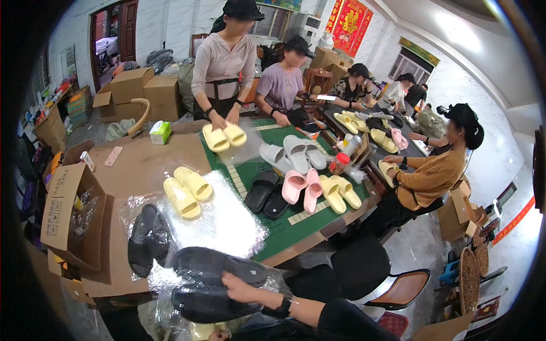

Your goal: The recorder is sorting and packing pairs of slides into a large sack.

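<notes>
The right hand (239, 288) grips the black slippers (207, 273), with clear plastic (163, 282) around, at the bench's near side (119, 284); for the left hand (219, 336) I cannot tell. They look light and flexible, but slippery, so best held firmly by their edges.

Black slippers (199, 268), pale-yellow slippers (181, 197), pink slippers (293, 186), grey slippers (295, 152), green mat (310, 228)

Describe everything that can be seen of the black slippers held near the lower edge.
The black slippers look matte and rubbery, with a fine surface texture. They are side by side in the lower middle of the picture, their broad rounded ends toward its left, and clear, crinkled plastic shows around them. A small pale mark is on the farther one. The right hand has its grip near their middle; whether plastic lies between is unclear.
</notes>
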A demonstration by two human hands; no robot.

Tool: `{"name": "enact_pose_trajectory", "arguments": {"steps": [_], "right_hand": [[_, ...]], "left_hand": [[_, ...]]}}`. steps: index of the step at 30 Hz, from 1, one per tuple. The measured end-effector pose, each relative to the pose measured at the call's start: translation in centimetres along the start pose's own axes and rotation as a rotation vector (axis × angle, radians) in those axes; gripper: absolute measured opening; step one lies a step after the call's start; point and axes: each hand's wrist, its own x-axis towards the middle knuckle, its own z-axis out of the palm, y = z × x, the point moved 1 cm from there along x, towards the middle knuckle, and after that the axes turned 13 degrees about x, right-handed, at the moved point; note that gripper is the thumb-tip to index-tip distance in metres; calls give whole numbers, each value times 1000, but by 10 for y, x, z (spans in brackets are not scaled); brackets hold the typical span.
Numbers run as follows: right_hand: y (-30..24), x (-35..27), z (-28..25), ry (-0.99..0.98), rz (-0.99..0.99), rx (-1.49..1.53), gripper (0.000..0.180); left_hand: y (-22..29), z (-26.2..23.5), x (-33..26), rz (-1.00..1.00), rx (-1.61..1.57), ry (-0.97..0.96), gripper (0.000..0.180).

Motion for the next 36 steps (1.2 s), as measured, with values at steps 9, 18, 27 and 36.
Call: {"name": "enact_pose_trajectory", "arguments": {"steps": [9, 18, 27, 36], "right_hand": [[10, -3, 141, -607, 147, 319, 37], [132, -41, 201, -666, 282, 19, 32], [165, -137, 251, -981, -54, -72, 19], [152, -121, 150, -912, 27, -129, 58]], "left_hand": [[-38, 18, -85, -85, 21, -156, 33], [39, 0, -131, -120, -28, -187, 32], [66, -13, -155, -59, -318, -125, 27], [91, -75, -138, 55, -509, 181, 26]]}}
